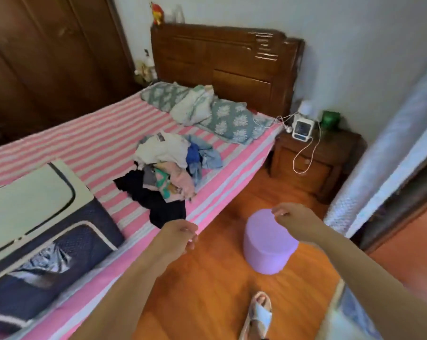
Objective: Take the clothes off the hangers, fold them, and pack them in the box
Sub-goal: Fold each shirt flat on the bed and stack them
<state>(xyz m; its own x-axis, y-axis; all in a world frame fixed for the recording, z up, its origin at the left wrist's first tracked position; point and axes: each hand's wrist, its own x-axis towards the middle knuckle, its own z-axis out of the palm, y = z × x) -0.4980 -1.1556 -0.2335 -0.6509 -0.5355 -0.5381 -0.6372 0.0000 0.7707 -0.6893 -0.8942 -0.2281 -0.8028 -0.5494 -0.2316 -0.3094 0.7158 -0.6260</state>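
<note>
A heap of mixed clothes (168, 165), white, blue, pink and black, lies in the middle of the pink-striped bed (89, 143). No hangers show clearly in the heap. The dark blue fabric storage box (43, 241) with a pale lid sits on the bed at the left, its lid lying flat on top. My left hand (180, 238) hovers over the bed's near edge, just below the black garment, fingers loosely curled and holding nothing. My right hand (293, 219) hangs in the air above the purple stool, fingers loosely curled and holding nothing.
A purple round stool (266, 249) stands on the wooden floor beside the bed. Pillows (207, 111) lie by the wooden headboard (222, 60). A nightstand (313, 158) with a small device and a white cable is at the right. A wardrobe fills the left wall.
</note>
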